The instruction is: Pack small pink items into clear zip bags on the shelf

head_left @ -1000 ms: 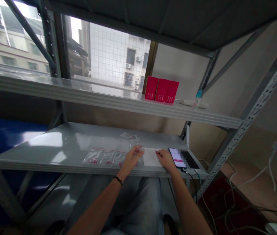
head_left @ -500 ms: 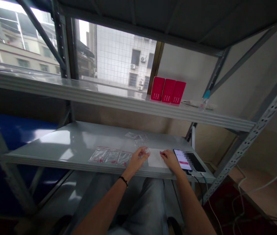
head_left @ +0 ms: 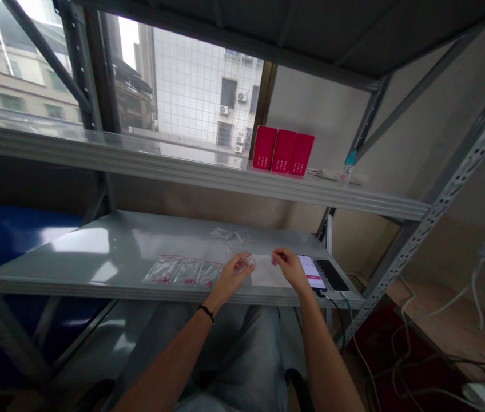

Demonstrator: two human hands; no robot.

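My left hand, a dark band at its wrist, is curled round a small clear plastic bag at the left edge of a white sheet. Above the sheet's right part, my right hand pinches a tiny red piece too small to identify. To the left, several clear zip bags with red strips lie in a row along the shelf's front, small red pieces inside them. More clear bags lie loosely behind my left hand.
A lit phone and a dark flat device lie right of my right hand, cables hanging off the front edge. Overhead, the upper shelf carries three red boxes and a small blue-capped bottle.
My right hand has moved slightly nearer my left, carrying the red piece over the sheet. The left still holds the clear bag. The camera view has turned a little right.
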